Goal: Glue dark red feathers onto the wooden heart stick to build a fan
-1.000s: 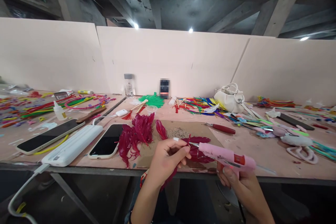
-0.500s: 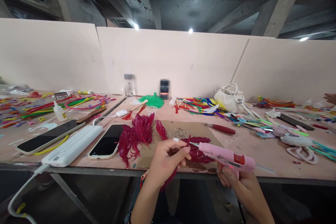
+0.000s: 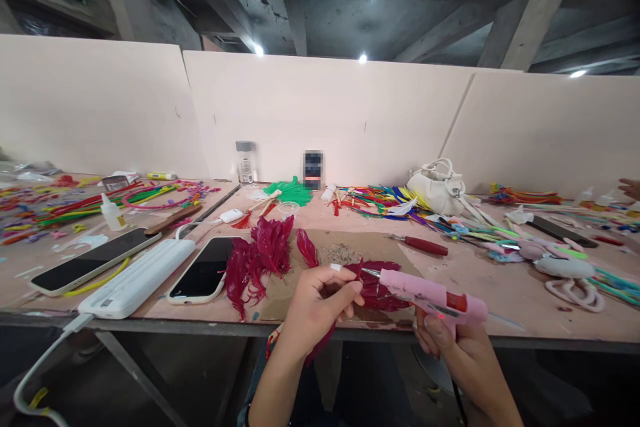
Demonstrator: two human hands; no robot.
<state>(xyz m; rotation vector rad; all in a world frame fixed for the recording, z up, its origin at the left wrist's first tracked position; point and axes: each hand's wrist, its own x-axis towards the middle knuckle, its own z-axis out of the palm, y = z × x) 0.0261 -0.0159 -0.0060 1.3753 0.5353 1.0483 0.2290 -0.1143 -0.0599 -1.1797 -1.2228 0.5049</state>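
Note:
Between the thumb and fingers of my left hand (image 3: pixel 320 303) is a crimson feather piece (image 3: pixel 320 345); its thin red stem pokes up above the fingertips and feathers hang below the wrist. Something small and white is wrapped on one finger. My right hand (image 3: pixel 450 343) grips a pink hot glue gun (image 3: pixel 425 290), its metal nozzle pointing left, right by the stem; I cannot tell if they touch. Behind the nozzle, crimson feathers (image 3: pixel 387 295) lie on a brown cardboard sheet (image 3: pixel 280 303). A single crimson feather (image 3: pixel 307 247) and a feather bunch (image 3: pixel 270 247) lie to the left.
On the left lie a phone (image 3: pixel 203 270), a white power bank (image 3: pixel 137 280) and another phone (image 3: pixel 95 260). A red-handled tool (image 3: pixel 425 246) rests right of the cardboard. Farther back are green feathers (image 3: pixel 293 192), a bottle (image 3: pixel 245 163) and a white handbag (image 3: pixel 435 190). Another person's hand (image 3: pixel 629 188) shows far right.
The glue gun has shifted very slightly at the stem, its nozzle tipping up a little. Both hands otherwise keep their place and grip.

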